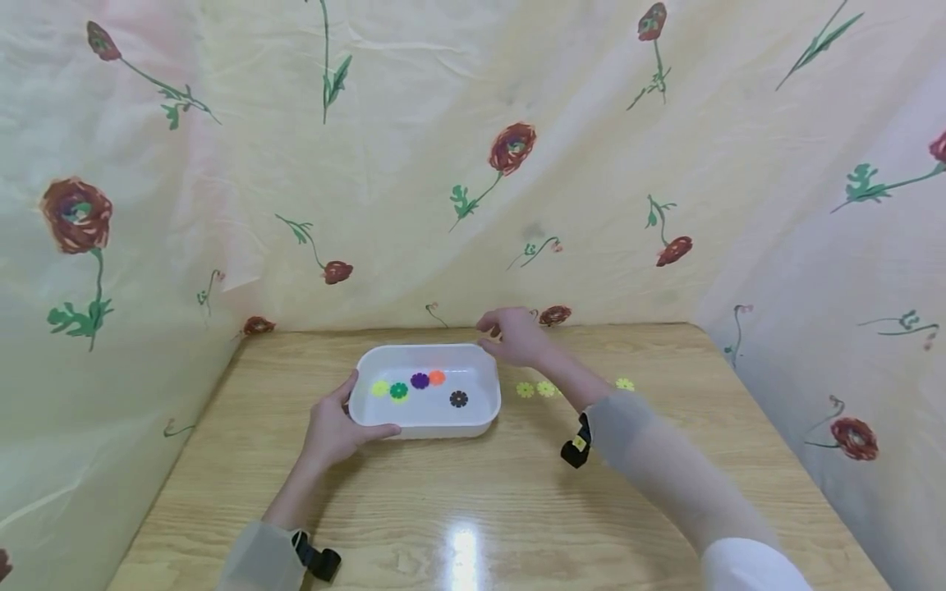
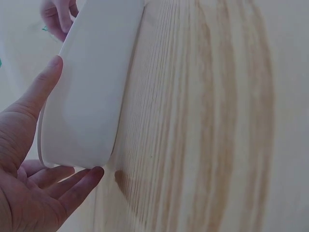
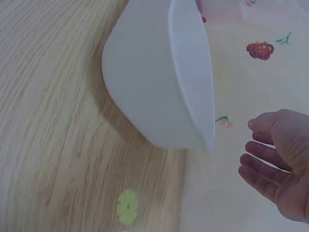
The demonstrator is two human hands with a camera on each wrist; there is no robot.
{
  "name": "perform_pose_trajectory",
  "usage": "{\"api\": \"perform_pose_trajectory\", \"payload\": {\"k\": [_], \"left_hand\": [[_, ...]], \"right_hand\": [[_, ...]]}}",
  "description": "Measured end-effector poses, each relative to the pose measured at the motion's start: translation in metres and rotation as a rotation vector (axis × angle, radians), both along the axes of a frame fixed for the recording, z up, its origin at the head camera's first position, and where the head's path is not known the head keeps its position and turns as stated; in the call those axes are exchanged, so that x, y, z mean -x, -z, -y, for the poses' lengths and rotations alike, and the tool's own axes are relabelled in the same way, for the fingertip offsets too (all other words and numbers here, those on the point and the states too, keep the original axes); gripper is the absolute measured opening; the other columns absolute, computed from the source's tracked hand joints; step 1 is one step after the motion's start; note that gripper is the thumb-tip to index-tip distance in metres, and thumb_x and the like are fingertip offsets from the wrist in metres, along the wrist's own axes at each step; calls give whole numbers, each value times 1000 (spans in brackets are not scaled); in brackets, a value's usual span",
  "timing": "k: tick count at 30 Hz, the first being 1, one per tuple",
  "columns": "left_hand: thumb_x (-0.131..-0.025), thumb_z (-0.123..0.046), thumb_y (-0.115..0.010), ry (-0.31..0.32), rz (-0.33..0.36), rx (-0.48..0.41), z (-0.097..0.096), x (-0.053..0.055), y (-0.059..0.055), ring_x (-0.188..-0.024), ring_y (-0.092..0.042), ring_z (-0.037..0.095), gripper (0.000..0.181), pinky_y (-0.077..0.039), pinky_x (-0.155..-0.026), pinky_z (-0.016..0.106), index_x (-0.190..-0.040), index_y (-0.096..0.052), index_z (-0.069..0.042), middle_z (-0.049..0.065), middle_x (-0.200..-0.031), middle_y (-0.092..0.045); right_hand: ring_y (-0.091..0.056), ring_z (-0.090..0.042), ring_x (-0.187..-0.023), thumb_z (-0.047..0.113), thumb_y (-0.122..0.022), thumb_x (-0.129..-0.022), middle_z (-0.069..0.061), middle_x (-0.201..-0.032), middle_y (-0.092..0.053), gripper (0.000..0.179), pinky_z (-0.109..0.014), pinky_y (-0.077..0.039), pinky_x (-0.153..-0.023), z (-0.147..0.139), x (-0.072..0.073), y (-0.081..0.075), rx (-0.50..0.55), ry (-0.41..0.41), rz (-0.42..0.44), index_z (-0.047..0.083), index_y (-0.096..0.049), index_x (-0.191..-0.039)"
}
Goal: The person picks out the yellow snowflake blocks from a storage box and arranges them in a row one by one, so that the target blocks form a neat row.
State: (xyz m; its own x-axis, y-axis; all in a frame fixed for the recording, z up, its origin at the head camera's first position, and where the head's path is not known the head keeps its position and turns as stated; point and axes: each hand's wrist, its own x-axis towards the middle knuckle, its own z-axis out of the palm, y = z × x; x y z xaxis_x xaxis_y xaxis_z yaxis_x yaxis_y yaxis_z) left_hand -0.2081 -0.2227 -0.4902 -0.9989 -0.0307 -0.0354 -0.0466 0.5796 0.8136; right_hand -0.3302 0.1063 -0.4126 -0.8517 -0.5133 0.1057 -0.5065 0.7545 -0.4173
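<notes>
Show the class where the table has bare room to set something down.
A broad bare patch of table lies before the white tub, between left forearm and right forearm. Another lies between the left forearm and the table's left edge. Crowded: inside the tub, with coloured discs, and just right of it, with yellow discs.

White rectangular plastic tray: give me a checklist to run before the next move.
1. Left hand on the white rectangular plastic tray: ok, gripping its left end.
2. Right hand free: ok, no piece visible in it.
3. Round black notched disc inside the tray: ok.
4. Small yellow notched discs all inside: not ok, some lie right of it on the wooden table.
5. No disc hidden behind the right forearm: cannot tell.
</notes>
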Motion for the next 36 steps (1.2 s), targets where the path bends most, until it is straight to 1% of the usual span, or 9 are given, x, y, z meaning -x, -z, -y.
{"api": "perform_pose_trajectory", "payload": {"k": [5,8,15,21,24,26,29,33,36], "left_hand": [[-73,-44,-99,0,-3,1,0,0,1,-145,-53,40,124,-47,-118,51,-167,-29,-4,22,-168,-42],[-73,-43,-99,1,-10,5,0,0,1,-144,-54,40,123,-49,-117,51,-167,-29,-3,23,-167,-43],[-74,-44,-99,6,-17,6,1,0,2,-144,-54,40,122,-50,-116,51,-167,-30,-4,22,-167,-43],[-74,-45,-98,16,-25,2,3,0,3,-144,-55,40,123,-50,-116,52,-166,-30,-2,23,-167,-43],[-72,-45,-99,12,-33,9,5,0,4,-146,-53,40,124,-49,-117,53,-166,-31,-1,24,-167,-42],[-72,-45,-99,13,-39,18,5,0,4,-147,-53,40,123,-49,-117,53,-165,-32,-1,25,-167,-42],[-72,-44,-100,15,-51,24,5,0,4,-144,-56,40,122,-51,-115,53,-165,-33,-1,24,-166,-44],[-71,-43,-100,24,-68,19,3,1,5,-138,-61,39,122,-55,-109,52,-164,-34,0,24,-164,-47],[-70,-44,-100,24,-75,20,6,2,5,-136,-62,38,123,-57,-107,52,-164,-35,0,24,-163,-47]], "right_hand": [[-75,-27,-105,18,-75,-98,-15,-118,-79,30,-37,-63,-91,20,0,3,-22,-34,-9,1,-74,-122],[-75,-26,-105,19,-74,-99,-14,-119,-79,29,-35,-63,-92,33,1,5,-24,-57,6,1,-74,-122],[-74,-24,-106,21,-75,-100,-9,-116,-80,26,-35,-62,-92,59,1,10,-42,-53,34,6,-76,-121],[-74,-26,-111,19,-74,-100,-11,-121,-79,29,-34,-62,-94,86,-3,14,-6,-80,102,4,-74,-125],[-75,-28,-112,19,-74,-100,-13,-122,-78,31,-34,-62,-95,101,-7,20,14,-102,132,4,-74,-127],[-75,-26,-111,19,-74,-100,-12,-122,-79,30,-32,-62,-95,110,-9,24,16,-114,137,4,-75,-127],[-77,-24,-107,19,-74,-100,-11,-120,-80,28,-30,-62,-93,123,-11,29,2,-131,115,5,-76,-124],[-77,-22,-104,19,-74,-100,-10,-118,-81,25,-29,-62,-92,135,-10,35,-14,-151,93,6,-77,-121],[-77,-22,-105,19,-75,-100,-10,-118,-81,26,-31,-62,-94,144,-11,37,-28,-162,92,5,-77,-121]]}}
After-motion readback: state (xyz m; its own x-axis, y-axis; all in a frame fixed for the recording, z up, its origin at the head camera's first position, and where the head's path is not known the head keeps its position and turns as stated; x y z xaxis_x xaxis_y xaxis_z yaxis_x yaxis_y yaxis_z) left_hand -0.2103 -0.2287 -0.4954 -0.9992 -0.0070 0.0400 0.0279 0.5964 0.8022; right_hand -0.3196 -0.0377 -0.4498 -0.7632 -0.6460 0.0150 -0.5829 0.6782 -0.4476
